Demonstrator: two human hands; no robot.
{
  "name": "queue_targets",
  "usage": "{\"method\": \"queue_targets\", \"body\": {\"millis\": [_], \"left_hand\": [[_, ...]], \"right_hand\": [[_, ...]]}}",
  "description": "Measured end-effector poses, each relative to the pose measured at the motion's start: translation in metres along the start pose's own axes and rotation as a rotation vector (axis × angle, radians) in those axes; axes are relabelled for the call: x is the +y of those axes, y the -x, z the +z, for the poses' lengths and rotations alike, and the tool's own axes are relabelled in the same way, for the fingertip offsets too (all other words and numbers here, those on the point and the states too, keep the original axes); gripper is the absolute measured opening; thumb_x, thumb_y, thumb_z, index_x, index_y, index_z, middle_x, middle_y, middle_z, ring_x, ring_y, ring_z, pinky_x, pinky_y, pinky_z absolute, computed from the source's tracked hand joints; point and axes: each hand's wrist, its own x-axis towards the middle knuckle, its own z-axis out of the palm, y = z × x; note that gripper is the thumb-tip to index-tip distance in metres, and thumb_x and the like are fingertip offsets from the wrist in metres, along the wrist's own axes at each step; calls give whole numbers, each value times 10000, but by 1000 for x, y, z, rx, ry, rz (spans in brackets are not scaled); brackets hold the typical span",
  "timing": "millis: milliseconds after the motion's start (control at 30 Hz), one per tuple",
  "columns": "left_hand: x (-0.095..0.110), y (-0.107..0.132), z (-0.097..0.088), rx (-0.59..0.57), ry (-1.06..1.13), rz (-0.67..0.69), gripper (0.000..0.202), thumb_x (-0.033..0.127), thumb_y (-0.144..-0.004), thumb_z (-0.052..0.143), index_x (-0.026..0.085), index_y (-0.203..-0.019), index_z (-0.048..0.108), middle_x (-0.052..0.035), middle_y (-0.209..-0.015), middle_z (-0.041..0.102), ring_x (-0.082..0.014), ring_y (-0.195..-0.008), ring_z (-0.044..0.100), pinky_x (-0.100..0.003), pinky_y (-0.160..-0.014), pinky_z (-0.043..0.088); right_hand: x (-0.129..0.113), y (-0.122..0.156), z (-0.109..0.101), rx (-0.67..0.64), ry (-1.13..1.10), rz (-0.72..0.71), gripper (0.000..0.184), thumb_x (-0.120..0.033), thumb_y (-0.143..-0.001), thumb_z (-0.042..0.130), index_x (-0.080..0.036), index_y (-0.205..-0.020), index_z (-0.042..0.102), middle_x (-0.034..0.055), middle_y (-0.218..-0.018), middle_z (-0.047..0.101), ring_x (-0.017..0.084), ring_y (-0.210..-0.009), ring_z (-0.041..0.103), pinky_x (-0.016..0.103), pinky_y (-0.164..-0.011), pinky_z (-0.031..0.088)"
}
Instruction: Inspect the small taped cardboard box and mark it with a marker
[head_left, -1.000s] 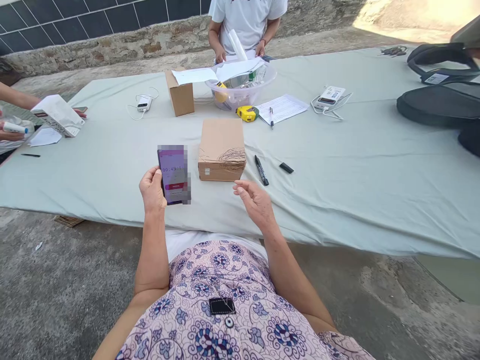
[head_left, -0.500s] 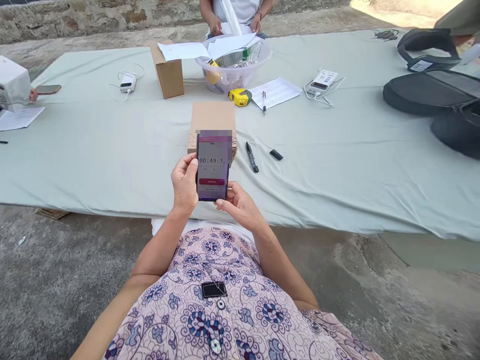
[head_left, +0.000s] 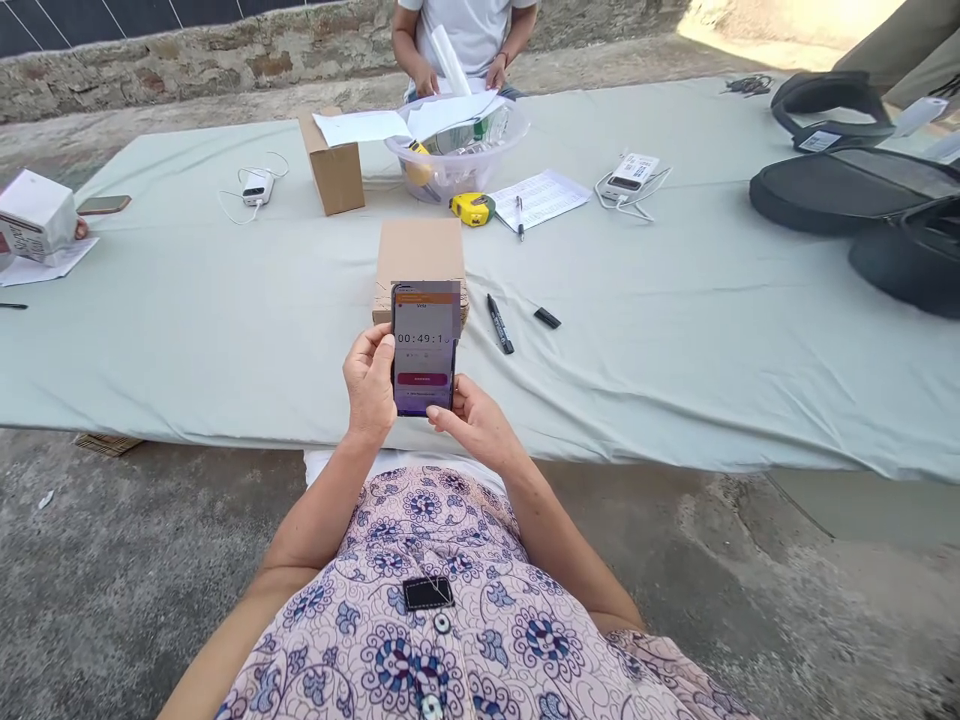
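A smartphone (head_left: pixel 422 352) is held upright above the near part of the table, its lit screen showing a running timer at 00:49 and a red button. My left hand (head_left: pixel 370 390) grips its left edge, thumb along the side. On the lower right corner is my right hand (head_left: pixel 480 422), its thumb over the bottom of the screen and its fingers behind. A cardboard box (head_left: pixel 420 250) lies just beyond, partly hidden by the phone. To its right rest an uncapped black marker (head_left: pixel 500 325) and the marker's cap (head_left: pixel 547 317).
A plastic tub (head_left: pixel 457 172) of bottles and papers stands further back, beside an upright carton (head_left: pixel 335 175). Near it lie a yellow tape measure (head_left: pixel 472 208), a printed sheet (head_left: pixel 546 200) and a power bank (head_left: pixel 632 176). Black headgear (head_left: pixel 855 190) is at right. Another person (head_left: pixel 465 45) sits opposite.
The camera view has tilted up slightly, so the table things sit lower. The phone's screen header turned from pink to orange. At left, another person's white box has tilted. Both my hands keep their hold.
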Motion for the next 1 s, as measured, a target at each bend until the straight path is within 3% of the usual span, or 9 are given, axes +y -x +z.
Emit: {"method": "queue_targets", "body": {"millis": [133, 367, 733, 867, 1000], "left_hand": [[0, -5, -7, 23, -14, 15, 321, 445, -776, 819, 194, -949, 718, -21, -859, 743, -137, -707, 671, -257, -646, 556], [6, -11, -16, 80, 21, 27, 337, 432, -731, 846, 187, -920, 712, -14, -837, 743, -129, -709, 666, -252, -663, 566], [4, -15, -22, 77, 4, 8, 336, 419, -716, 841, 185, -921, 714, -21, -851, 745, -137, -707, 675, -258, -653, 567], [9, -32, -44, 150, -28, 73, 317, 415, -710, 819, 183, -901, 717, -11, -796, 723, -127, -664, 642, -245, -627, 543], [9, -61, -86, 307, -165, 117, 279, 387, -703, 757, 180, -879, 696, -12, -810, 705, -132, -702, 645, -252, -662, 547]], "right_hand": [[5, -2, 0, -38, -3, -15, 426, -505, -865, 717, -208, -1141, 583, 74, -1047, 738, 198, -870, 680, 343, -731, 542], [10, -5, 0, -72, 99, -31, 548, -509, -903, 665, -194, -1341, 572, 19, -865, 692, 200, -812, 661, 381, -773, 534], [12, -6, 1, -79, 149, -23, 488, -467, -898, 670, -210, -1306, 597, 3, -838, 686, 186, -774, 661, 359, -759, 530], [16, -7, 1, -95, 136, -4, 488, -482, -891, 663, -224, -1300, 598, 25, -902, 711, 192, -813, 682, 376, -807, 551], [20, -12, 0, -74, 135, 12, 453, -455, -872, 656, -231, -1262, 610, 18, -893, 706, 191, -818, 693, 390, -844, 560]]}}
